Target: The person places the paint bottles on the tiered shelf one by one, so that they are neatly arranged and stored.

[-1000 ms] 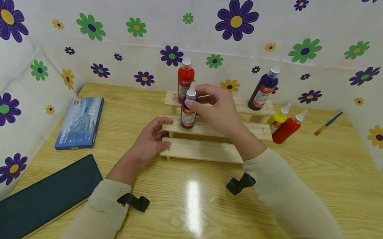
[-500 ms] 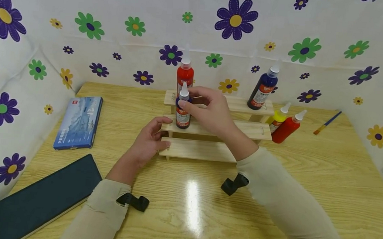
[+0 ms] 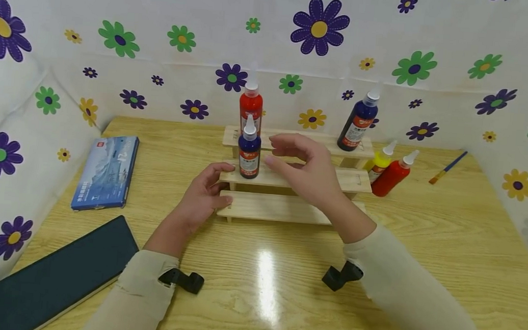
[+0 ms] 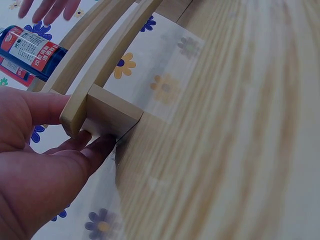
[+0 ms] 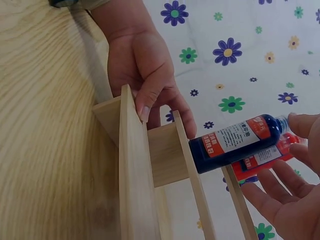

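Observation:
A three-step wooden display rack (image 3: pixel 288 207) stands on the table. My left hand (image 3: pixel 204 194) grips its left end, the thumb at the lowest step and the fingers by the middle one. On the middle step's left end a dark blue paint bottle (image 3: pixel 249 156) with a white nozzle stands upright. My right hand (image 3: pixel 311 171) is just right of that bottle, fingers spread and apart from it, holding nothing. Behind it, a red paint bottle (image 3: pixel 251 105) on the top step is partly hidden. Another dark blue paint bottle (image 3: pixel 359 123) stands at the top step's right end.
Right of the rack stand a yellow bottle (image 3: pixel 378 163) and a red bottle (image 3: pixel 392 178) on the table. A paintbrush (image 3: pixel 447 167) lies farther right. At the left lie a blue box (image 3: pixel 106 172) and a dark flat book-like object (image 3: pixel 60 276). Flowered cloth (image 3: pixel 174 5) hangs behind.
My right hand slid the front blue bottle leftward along the middle step, then let go and drew back to the right. The left hand kept its place on the rack.

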Tool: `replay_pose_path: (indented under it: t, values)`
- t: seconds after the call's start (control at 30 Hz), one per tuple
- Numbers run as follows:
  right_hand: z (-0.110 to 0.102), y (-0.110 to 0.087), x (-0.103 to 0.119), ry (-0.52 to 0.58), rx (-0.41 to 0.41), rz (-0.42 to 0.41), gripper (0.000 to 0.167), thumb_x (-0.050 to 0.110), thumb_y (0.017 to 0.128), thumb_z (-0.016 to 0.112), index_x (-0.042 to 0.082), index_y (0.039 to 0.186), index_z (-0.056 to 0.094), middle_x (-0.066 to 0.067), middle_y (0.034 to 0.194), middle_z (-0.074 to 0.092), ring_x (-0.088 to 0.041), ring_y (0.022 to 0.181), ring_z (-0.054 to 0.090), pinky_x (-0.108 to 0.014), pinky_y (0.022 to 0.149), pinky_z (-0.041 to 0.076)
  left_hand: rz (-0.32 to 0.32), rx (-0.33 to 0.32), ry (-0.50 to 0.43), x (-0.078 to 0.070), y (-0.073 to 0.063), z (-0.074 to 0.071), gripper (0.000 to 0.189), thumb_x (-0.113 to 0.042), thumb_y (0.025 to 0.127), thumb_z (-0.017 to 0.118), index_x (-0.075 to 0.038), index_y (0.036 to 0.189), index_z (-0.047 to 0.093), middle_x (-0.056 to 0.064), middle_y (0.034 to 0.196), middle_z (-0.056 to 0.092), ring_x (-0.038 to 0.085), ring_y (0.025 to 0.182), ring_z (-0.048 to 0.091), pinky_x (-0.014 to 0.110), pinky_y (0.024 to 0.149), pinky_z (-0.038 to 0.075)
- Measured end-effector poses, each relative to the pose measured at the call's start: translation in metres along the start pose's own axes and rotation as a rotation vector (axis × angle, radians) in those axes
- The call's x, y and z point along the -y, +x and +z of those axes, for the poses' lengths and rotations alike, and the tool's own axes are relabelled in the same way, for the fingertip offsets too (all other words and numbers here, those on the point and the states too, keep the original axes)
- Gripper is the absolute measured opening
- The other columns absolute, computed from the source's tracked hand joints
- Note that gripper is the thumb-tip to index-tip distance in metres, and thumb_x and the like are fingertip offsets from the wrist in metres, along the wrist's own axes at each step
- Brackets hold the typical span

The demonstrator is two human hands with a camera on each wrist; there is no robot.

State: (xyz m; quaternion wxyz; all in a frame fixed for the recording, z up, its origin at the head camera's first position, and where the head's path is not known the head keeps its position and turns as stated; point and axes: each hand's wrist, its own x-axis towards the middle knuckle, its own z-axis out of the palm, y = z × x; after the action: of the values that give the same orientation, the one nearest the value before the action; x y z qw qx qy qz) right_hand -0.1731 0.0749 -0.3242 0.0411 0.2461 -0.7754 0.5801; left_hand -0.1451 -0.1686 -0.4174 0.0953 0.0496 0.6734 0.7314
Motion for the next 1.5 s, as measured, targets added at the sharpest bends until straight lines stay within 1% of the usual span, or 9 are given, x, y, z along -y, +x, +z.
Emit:
replay_pose_path:
  t: [0.17, 0.3, 0.43, 0.67, 0.8, 0.9, 1.1, 1.33, 1.5]
  values:
    - [-0.010, -0.019, 0.001, 0.051, 0.016, 0.038, 0.035, 0.012, 0.090, 0.077, 0.005, 0.123, 0.068, -0.009, 0.118, 0.068, -0.022, 0.107, 0.064, -0.036, 0.087, 0.054, 0.002, 0.000, -0.012, 0.001, -0.001, -0.001, 0.064, 0.026, 0.086, 0.056, -0.009, 0.139, 0.047, 0.014, 0.149, 0.039, 0.035, 0.124, 0.048, 0.032, 0.081, 0.053]
    - [-0.019, -0.033, 0.000, 0.096, 0.008, 0.019, 0.033, 0.003, 0.089, 0.075, 0.003, 0.122, 0.069, -0.009, 0.117, 0.068, -0.024, 0.108, 0.063, -0.035, 0.087, 0.054, 0.012, 0.010, -0.015, 0.002, -0.002, -0.002, 0.064, 0.026, 0.087, 0.055, -0.009, 0.140, 0.046, 0.014, 0.147, 0.042, 0.035, 0.124, 0.048, 0.032, 0.082, 0.052]
    - [-0.030, -0.047, -0.002, 0.125, 0.000, -0.006, 0.034, -0.005, 0.088, 0.073, -0.001, 0.122, 0.068, -0.016, 0.118, 0.066, -0.029, 0.108, 0.063, -0.036, 0.087, 0.053, 0.020, 0.020, -0.017, 0.003, -0.001, -0.003, 0.064, 0.026, 0.087, 0.054, -0.009, 0.140, 0.045, 0.014, 0.146, 0.042, 0.036, 0.124, 0.048, 0.033, 0.082, 0.052]
    - [-0.058, -0.069, -0.009, 0.081, -0.066, 0.013, 0.034, -0.010, 0.088, 0.070, -0.002, 0.121, 0.068, -0.012, 0.115, 0.068, -0.029, 0.105, 0.064, -0.032, 0.085, 0.054, 0.028, 0.021, -0.020, 0.003, -0.001, -0.004, 0.064, 0.027, 0.086, 0.055, -0.007, 0.140, 0.045, 0.015, 0.146, 0.042, 0.036, 0.124, 0.049, 0.033, 0.083, 0.052]
    - [-0.074, -0.079, -0.013, 0.072, -0.116, 0.030, 0.032, -0.011, 0.089, 0.069, -0.004, 0.120, 0.067, -0.017, 0.115, 0.067, -0.027, 0.105, 0.064, -0.029, 0.085, 0.054, 0.026, 0.019, -0.020, 0.003, -0.001, -0.004, 0.064, 0.027, 0.086, 0.055, -0.007, 0.140, 0.045, 0.015, 0.147, 0.041, 0.036, 0.124, 0.048, 0.033, 0.081, 0.053]
    - [-0.086, -0.086, -0.017, 0.075, -0.143, 0.023, 0.031, -0.012, 0.089, 0.067, -0.007, 0.120, 0.066, -0.020, 0.115, 0.066, -0.025, 0.105, 0.065, -0.027, 0.087, 0.052, 0.020, 0.017, -0.020, 0.003, -0.001, -0.004, 0.064, 0.027, 0.086, 0.055, -0.008, 0.139, 0.045, 0.015, 0.146, 0.041, 0.037, 0.124, 0.048, 0.032, 0.081, 0.053]
    - [-0.113, -0.101, -0.029, 0.025, -0.182, 0.022, 0.031, -0.010, 0.091, 0.066, -0.010, 0.122, 0.063, -0.016, 0.116, 0.066, -0.021, 0.106, 0.064, -0.023, 0.088, 0.051, 0.013, 0.020, -0.026, 0.002, -0.001, -0.002, 0.064, 0.027, 0.086, 0.055, -0.008, 0.139, 0.045, 0.016, 0.146, 0.040, 0.043, 0.128, 0.044, 0.032, 0.081, 0.053]
    - [-0.148, -0.115, -0.044, -0.055, -0.337, 0.124, 0.031, -0.003, 0.093, 0.068, -0.007, 0.123, 0.064, -0.008, 0.116, 0.067, -0.016, 0.106, 0.063, -0.017, 0.087, 0.048, -0.001, 0.011, -0.018, 0.000, 0.001, 0.000, 0.064, 0.026, 0.086, 0.056, -0.009, 0.138, 0.047, 0.015, 0.149, 0.038, 0.040, 0.128, 0.045, 0.031, 0.081, 0.053]
    - [-0.172, -0.113, -0.055, 0.012, -0.469, 0.175, 0.033, 0.000, 0.090, 0.072, -0.007, 0.122, 0.065, -0.003, 0.109, 0.070, -0.013, 0.099, 0.064, -0.014, 0.083, 0.049, -0.007, 0.009, -0.025, -0.001, 0.000, 0.001, 0.063, 0.027, 0.086, 0.055, -0.008, 0.138, 0.047, 0.015, 0.148, 0.039, 0.042, 0.127, 0.045, 0.031, 0.080, 0.053]
